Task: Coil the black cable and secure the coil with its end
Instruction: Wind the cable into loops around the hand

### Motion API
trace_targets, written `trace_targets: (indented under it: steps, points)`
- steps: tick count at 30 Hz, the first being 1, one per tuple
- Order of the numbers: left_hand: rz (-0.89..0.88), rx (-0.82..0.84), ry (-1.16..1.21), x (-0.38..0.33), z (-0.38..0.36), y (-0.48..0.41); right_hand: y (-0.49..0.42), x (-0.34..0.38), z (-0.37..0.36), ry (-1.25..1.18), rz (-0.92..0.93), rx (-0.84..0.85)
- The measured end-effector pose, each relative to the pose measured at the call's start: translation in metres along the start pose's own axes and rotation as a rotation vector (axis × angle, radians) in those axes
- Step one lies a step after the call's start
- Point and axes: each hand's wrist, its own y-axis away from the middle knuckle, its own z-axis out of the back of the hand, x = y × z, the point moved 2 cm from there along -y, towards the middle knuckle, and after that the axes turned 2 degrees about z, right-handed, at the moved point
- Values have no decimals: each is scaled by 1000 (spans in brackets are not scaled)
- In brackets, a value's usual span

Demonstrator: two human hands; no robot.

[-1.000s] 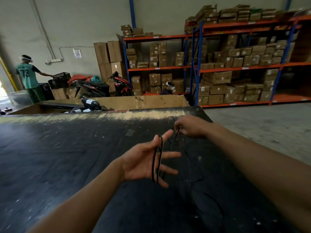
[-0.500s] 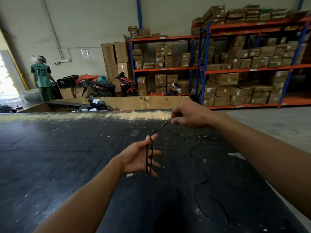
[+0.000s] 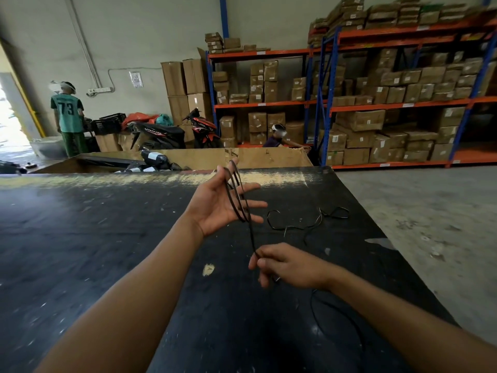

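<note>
A thin black cable (image 3: 306, 226) lies in loose curves on the black table (image 3: 107, 238), its free length trailing right and toward me. My left hand (image 3: 217, 205) is raised palm up with fingers spread, and a few loops of the cable (image 3: 236, 195) hang around those fingers. From the loops a taut strand runs down to my right hand (image 3: 285, 265), which pinches the cable between thumb and fingers, nearer to me and lower than the left hand.
An open cardboard bin (image 3: 188, 157) stands behind the table's far edge. Shelves of boxes (image 3: 376, 103) fill the back right, and motorbikes (image 3: 174, 133) are parked at the wall. One person (image 3: 67, 117) stands far left, another (image 3: 277, 138) sits behind the bin. Concrete floor (image 3: 430, 224) lies to the right.
My right hand has swung from above and beyond the left hand down toward me, drawing the cable around the left fingers. My left hand has risen and another loop lies on it.
</note>
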Motion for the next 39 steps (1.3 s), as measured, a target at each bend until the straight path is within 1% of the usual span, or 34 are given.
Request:
trace_targets:
  steps: [7, 9, 12, 15, 18, 22, 28, 30, 33, 37, 39]
  points:
    - [69, 168, -14, 3, -17, 9, -16, -29, 15, 188, -67, -48]
    - [111, 214, -26, 8, -20, 13, -21, -34, 25, 328, -86, -34]
    - [193, 277, -61, 20, -24, 19, -29, -36, 47, 603, -106, -3]
    - [282, 314, -104, 34, -24, 26, -38, -29, 79, 750, -150, -82]
    - [369, 292, -161, 49, -19, 31, -48, -12, 113, 833, -149, -137]
    - [449, 234, -222, 67, -12, 32, -60, 17, 140, 938, -93, -188]
    - [436, 97, -248, 67, -1, 22, -70, 53, 150, 1029, -9, -152]
    - [413, 54, -229, 64, 4, 18, -68, 63, 150, 1018, 5, -175]
    - [359, -18, -184, 57, 13, 13, -60, 75, 147, 894, -18, -206]
    - [240, -132, -135, 44, 24, 6, -41, 79, 124, 628, -70, -128]
    - [173, -158, -111, 37, 25, 0, -31, 75, 105, 481, -85, -89]
